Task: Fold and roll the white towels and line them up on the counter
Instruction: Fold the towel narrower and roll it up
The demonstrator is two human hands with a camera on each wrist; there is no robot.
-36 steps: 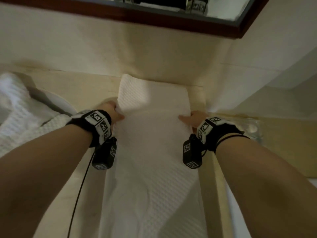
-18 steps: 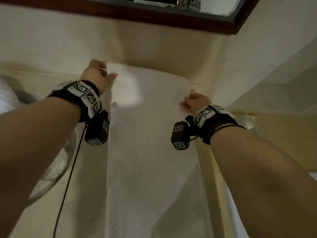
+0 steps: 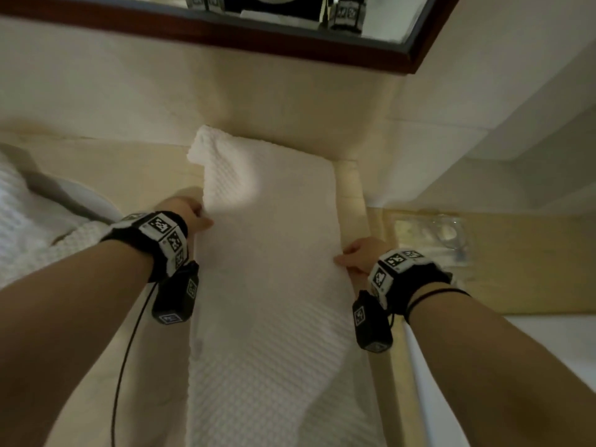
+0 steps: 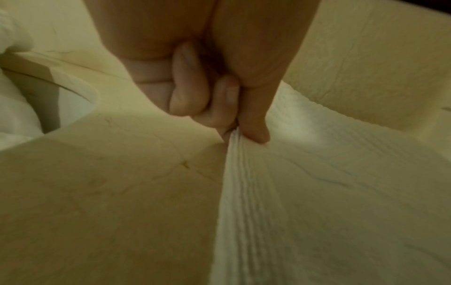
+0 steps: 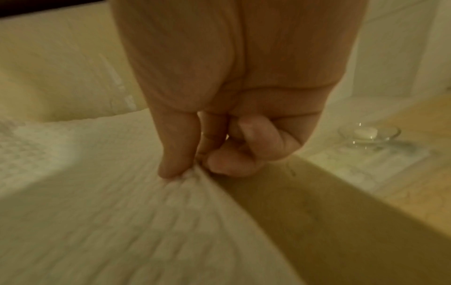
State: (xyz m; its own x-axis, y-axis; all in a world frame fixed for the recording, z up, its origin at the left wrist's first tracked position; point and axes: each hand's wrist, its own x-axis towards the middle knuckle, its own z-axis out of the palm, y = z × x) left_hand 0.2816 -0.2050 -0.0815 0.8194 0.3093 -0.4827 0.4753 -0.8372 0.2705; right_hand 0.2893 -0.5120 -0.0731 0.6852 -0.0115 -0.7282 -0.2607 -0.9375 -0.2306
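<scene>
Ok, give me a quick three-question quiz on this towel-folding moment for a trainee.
1. True or false: both hands pinch the long edges of the towel lying on the counter.
2. Which end of the towel is starting to curl over: the one near the wall, or the one near the person?
3. Multiple choice: what sits on the counter beyond the right hand? A) a glass dish B) a soap bottle C) a folded towel stack

Key
1. True: the left hand pinches the left edge, the right hand the right edge.
2. The one near the wall, at its left corner.
3. A
</scene>
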